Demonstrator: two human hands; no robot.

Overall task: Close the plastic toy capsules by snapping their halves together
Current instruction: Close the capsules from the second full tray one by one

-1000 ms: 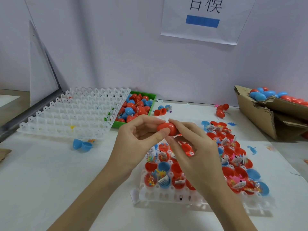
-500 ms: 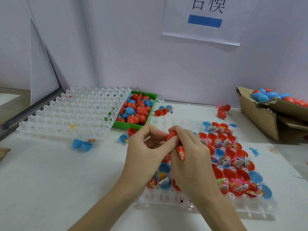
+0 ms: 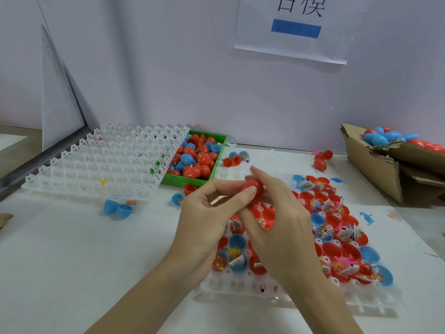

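Above the tray [image 3: 243,289], both hands pinch a red capsule [image 3: 252,188], long axis indiscernible.

Both forearms reach forward and meet in front of the person. The left hand [image 3: 204,213] has its fingers curled, thumb stretched toward the right hand [image 3: 277,220], pressing a red capsule [image 3: 252,188] (pinched between them). The right hand's fingers curl around it from above.

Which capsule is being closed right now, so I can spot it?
Start at the green bin by the back wall, then come forward. Above the filled white tray, the left hand and right hand pinch one red capsule; it alone is off the table.
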